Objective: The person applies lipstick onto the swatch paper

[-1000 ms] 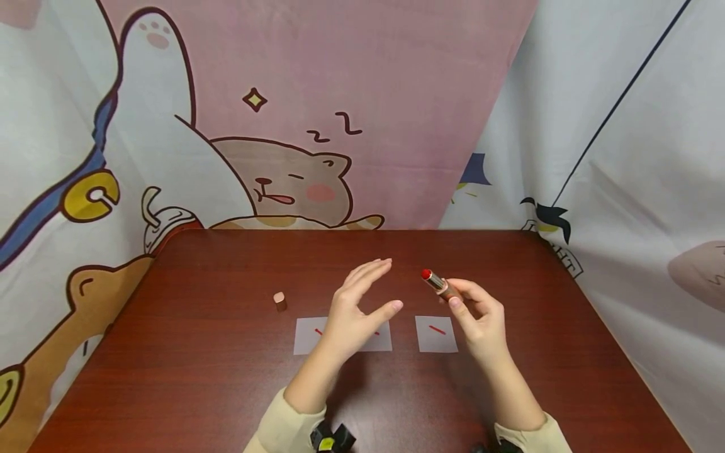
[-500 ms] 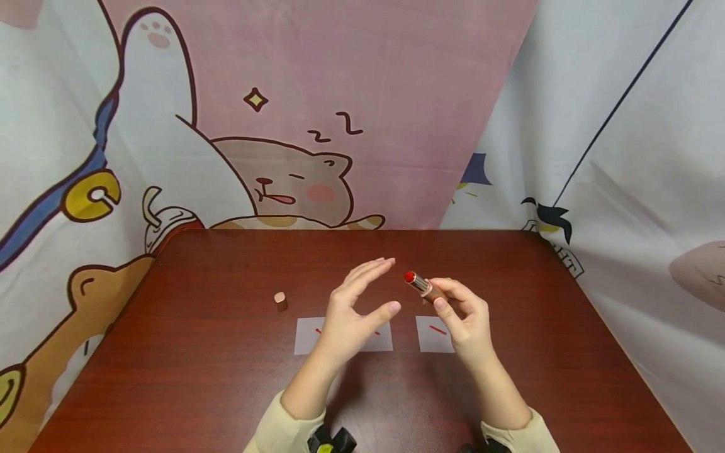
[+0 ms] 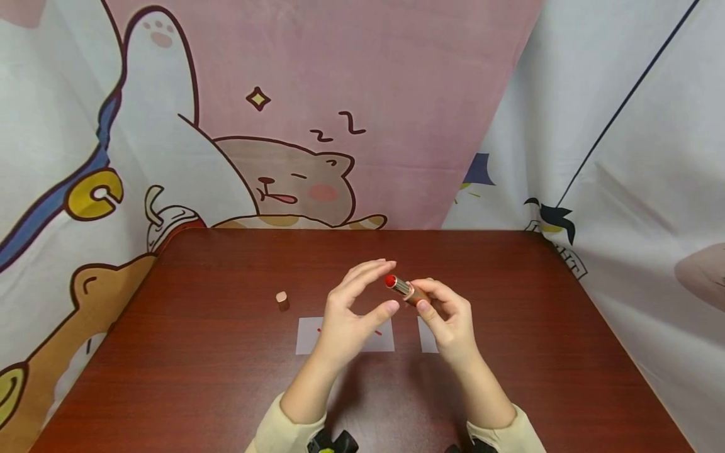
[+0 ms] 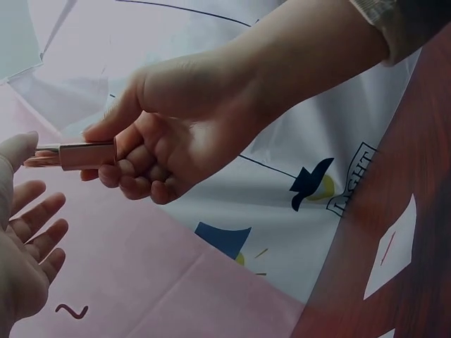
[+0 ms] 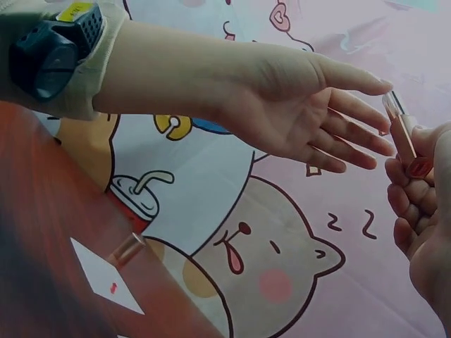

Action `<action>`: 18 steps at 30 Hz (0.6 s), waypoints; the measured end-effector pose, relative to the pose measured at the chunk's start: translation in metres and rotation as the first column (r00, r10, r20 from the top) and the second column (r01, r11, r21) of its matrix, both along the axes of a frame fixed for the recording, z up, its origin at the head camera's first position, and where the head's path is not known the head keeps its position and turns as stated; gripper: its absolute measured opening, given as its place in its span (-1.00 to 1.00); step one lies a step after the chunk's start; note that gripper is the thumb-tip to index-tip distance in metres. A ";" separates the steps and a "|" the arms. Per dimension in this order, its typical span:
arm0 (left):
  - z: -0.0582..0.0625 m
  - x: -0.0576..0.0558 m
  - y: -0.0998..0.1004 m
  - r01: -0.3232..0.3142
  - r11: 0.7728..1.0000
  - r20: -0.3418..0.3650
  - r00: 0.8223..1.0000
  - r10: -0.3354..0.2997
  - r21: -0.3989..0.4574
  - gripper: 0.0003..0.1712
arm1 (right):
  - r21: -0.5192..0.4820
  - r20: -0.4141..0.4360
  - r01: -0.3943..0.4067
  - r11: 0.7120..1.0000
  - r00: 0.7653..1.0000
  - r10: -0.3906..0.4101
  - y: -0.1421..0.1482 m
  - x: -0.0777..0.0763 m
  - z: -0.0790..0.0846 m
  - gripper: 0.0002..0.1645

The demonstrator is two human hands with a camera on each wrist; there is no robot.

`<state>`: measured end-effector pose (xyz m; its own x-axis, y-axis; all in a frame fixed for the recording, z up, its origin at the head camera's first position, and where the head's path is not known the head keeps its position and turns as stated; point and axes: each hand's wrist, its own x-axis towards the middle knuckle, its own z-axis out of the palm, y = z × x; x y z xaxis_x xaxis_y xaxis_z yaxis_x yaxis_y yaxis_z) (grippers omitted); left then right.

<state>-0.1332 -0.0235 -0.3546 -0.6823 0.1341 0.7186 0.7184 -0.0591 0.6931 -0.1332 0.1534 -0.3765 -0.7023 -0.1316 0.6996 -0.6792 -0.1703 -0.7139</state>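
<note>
My right hand (image 3: 450,324) pinches a lipstick (image 3: 418,296) by its rose-gold base between thumb and fingers, well above the table. Its red tip is wound out and points up and left. The left hand (image 3: 348,318) is held up beside it, fingers straight and thumb spread apart. In the head view the red tip lies across the gap between that thumb and the fingers. The left wrist view shows the left thumb right at the metal end of the lipstick (image 4: 88,155). A lipstick cap (image 3: 282,302) stands on the table, left of the left hand.
White paper (image 3: 307,336) with red strokes lies under the left hand, partly hidden. Another white sheet (image 3: 427,340) is mostly covered by the right hand. The brown table (image 3: 198,352) meets a cartoon-printed cloth (image 3: 419,113) at its back edge.
My right hand has moved left with the lipstick, bringing its tip up to the left hand's fingers and covering more of the right sheet. The left hand has stayed almost still.
</note>
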 end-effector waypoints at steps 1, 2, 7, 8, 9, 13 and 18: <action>0.000 0.000 0.000 -0.001 1.000 -0.001 1.000 0.001 0.004 -0.51 | 0.002 -0.001 -0.003 1.000 1.000 0.003 -0.001 0.000 0.000 -0.74; 0.000 0.000 0.000 -0.002 1.000 -0.001 1.000 0.002 0.010 -0.53 | 0.004 -0.001 -0.007 1.000 1.000 0.007 -0.001 0.001 -0.001 -0.74; -0.001 0.000 0.001 0.001 0.999 0.007 1.000 -0.001 0.036 -0.55 | 0.014 -0.001 0.000 1.000 1.000 0.000 -0.002 0.003 -0.004 -0.72; -0.001 0.000 0.002 0.001 0.999 0.008 1.000 -0.002 0.041 -0.56 | 0.018 -0.001 0.004 1.000 1.000 -0.004 -0.002 0.003 -0.004 -0.71; -0.002 0.000 0.002 0.001 0.999 0.008 1.000 -0.002 0.044 -0.57 | 0.022 -0.001 0.007 1.000 1.000 -0.007 -0.002 0.003 -0.004 -0.71; -0.004 -0.001 0.003 0.000 0.998 -0.002 1.000 0.000 0.059 -0.62 | 0.035 0.013 0.013 0.999 1.000 -0.014 -0.002 0.004 -0.005 -0.68; -0.004 -0.001 0.004 -0.005 0.997 -0.006 1.000 0.005 0.076 -0.66 | 0.033 0.017 0.002 0.999 1.000 -0.003 -0.002 0.005 -0.006 -0.68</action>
<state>-0.1340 -0.0192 -0.3585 -0.6785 0.0755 0.7307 0.7229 -0.1082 0.6824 -0.1287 0.1510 -0.3821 -0.7147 -0.1527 0.6825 -0.6671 -0.1443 -0.7309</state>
